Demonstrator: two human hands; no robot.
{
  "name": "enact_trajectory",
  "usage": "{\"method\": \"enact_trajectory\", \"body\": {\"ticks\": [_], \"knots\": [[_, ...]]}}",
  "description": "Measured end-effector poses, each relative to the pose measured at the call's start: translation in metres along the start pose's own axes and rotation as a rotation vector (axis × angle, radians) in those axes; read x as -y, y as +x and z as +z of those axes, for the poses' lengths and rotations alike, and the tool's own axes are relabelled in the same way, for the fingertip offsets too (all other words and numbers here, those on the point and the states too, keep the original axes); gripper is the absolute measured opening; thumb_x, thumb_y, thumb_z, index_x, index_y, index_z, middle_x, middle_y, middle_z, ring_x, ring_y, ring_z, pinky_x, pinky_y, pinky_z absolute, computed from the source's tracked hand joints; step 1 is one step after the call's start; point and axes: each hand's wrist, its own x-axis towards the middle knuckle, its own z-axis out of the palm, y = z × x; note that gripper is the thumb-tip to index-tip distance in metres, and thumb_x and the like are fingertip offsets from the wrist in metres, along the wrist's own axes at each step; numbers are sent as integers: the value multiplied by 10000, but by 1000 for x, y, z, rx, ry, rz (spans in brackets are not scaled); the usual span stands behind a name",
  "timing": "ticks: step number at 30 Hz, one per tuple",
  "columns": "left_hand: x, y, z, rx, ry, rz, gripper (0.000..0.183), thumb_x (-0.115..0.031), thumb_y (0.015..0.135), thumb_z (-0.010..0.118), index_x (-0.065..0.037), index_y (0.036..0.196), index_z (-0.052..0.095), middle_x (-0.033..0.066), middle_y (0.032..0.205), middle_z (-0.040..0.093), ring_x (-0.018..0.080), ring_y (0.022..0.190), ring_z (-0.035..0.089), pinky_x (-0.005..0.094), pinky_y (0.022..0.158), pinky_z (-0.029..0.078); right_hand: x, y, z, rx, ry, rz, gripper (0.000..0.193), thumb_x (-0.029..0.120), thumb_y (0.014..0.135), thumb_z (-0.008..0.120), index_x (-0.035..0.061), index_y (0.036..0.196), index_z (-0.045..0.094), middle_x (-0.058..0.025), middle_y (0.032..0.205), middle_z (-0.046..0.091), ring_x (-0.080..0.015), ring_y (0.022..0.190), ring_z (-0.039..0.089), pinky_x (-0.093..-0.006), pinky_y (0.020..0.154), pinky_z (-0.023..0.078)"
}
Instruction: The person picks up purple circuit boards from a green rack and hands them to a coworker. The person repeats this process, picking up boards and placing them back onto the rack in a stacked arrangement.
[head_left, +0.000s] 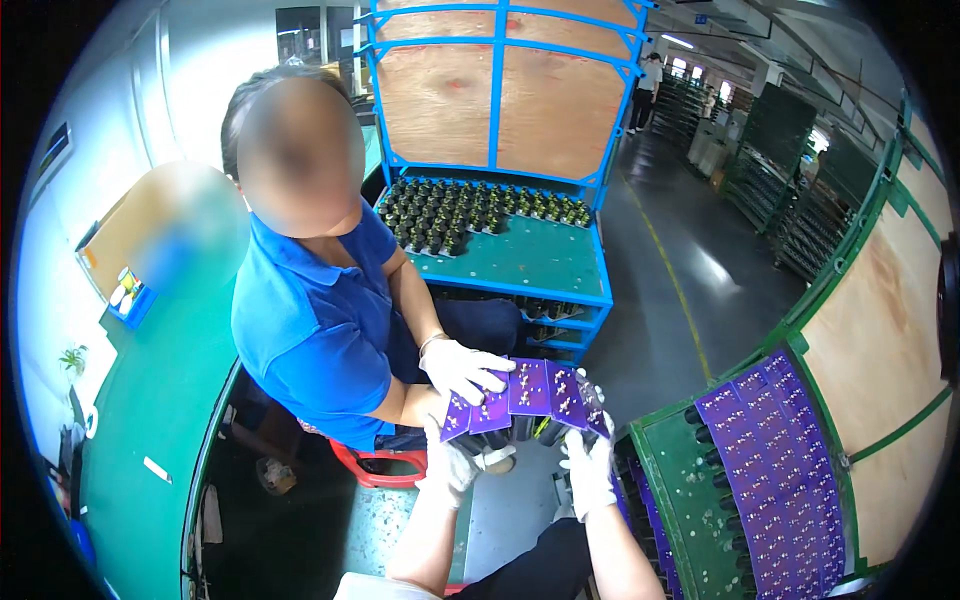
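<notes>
Between my two white-gloved hands is a curved row of purple cards (527,388) dotted with small pale and gold pieces, with black parts under them. My left hand (450,466) is closed around the row's left end from below. At the right end, my right hand (588,468) grips it with fingers bent against the underside. A co-worker in a blue shirt (305,320) sits at the left, and that person's gloved hand (465,368) lies on the top left of the cards. White glove fingers also show behind the right end, mostly hidden.
At right, a green-framed rack (650,440) bears a large sheet of similar purple cards (775,480). Behind stands a blue-framed cart (540,255) with rows of black and gold parts (430,215). A long green bench (150,400) runs along the left; a red stool (375,470) is under the co-worker.
</notes>
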Motion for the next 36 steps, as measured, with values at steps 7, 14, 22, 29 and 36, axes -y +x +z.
{"method": "enact_trajectory", "body": {"ticks": [7, 14, 22, 29, 36], "knots": [[-13, 1, 9, -51, 137, 90, 978, -840, 774, 252, -173, 1480, 133, 231, 1420, 344, 502, 1057, 557, 543, 790, 542, -6, 7, 13, 80, -124, 97, 663, 297, 901, 617, 110, 1433, 269, -111, 1223, 486, -160, 914, 563, -317, 731, 515], [6, 11, 27, -149, 341, 122, 815, -659, 914, 319, -181, 1506, 28, 190, 1506, 198, 347, 1101, 545, 438, 904, 459, -64, -39, -12, 77, 76, 78, 466, 135, 921, 570, 68, 1344, 386, -99, 1211, 484, -148, 837, 585, -283, 681, 525], [152, -58, -2, 36, 241, -549, 592, -522, 954, 407, -46, 1305, 410, 141, 1302, 498, 295, 1133, 540, 442, 995, 407, -106, -144, -100, -180, 91, 328, 346, 227, 926, 576, 15, 1198, 551, -158, 1142, 590, -265, 921, 628, -352, 763, 524], [202, -116, 29, 489, 158, -809, 568, -373, 988, 427, 21, 1385, 334, 162, 1343, 479, 299, 1190, 525, 426, 1025, 401, -120, -191, -144, -488, -477, -177, 179, 103, 915, 546, -12, 1046, 586, -101, 968, 629, -201, 838, 615, -324, 733, 505], [202, -125, 77, 550, 651, -753, 583, -435, 981, 416, 33, 1327, 405, 160, 1288, 521, 270, 1154, 547, 399, 980, 427, -98, -218, -206, -734, -637, -353, 106, 16, 826, 601, 23, 931, 590, -149, 858, 608, -309, 778, 594, -379, 707, 484]]}}
